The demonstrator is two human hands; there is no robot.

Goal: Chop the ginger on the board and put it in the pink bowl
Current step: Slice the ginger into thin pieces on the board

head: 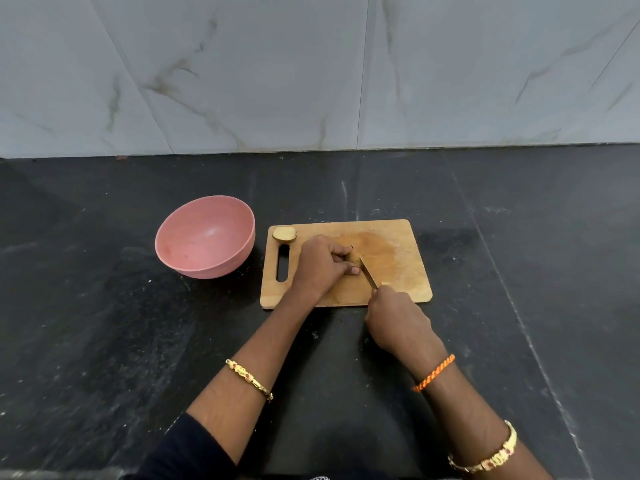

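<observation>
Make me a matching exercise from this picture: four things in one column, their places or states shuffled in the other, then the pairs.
1. round pink bowl
2. cut ginger half
3. left hand
4. right hand

A. far left corner of the wooden chopping board
B. grips the knife
C. on the black counter, left of the board
D. pins ginger mid-board

Pairs: 1-C, 2-A, 3-D, 4-B

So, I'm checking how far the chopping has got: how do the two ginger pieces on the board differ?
The ginger piece at the corner lies free near the board's far left corner, cut face showing; the ginger piece being cut is pinned mid-board under the left hand, mostly hidden, the knife in the right hand against it. Neither is in the pink bowl.
</observation>
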